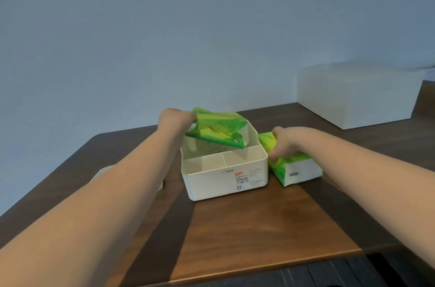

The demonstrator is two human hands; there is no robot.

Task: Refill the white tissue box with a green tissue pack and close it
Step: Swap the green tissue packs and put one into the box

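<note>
Meanwhile, left hand clamped on crumpled green wrapper, right hand on green tissue pack

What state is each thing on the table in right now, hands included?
white tissue box: open, no lid on it.
flattened green pack: lifted, tilted over the box's rear compartment.
full green tissue pack: lying on the table right of the box.
left hand: grip shut on the flattened pack.
right hand: grip shut on the full pack.

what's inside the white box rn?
White tissue box: two empty front compartments. Left hand holds a flattened green wrapper tilted over the rear section, hiding much of its floor.
</note>
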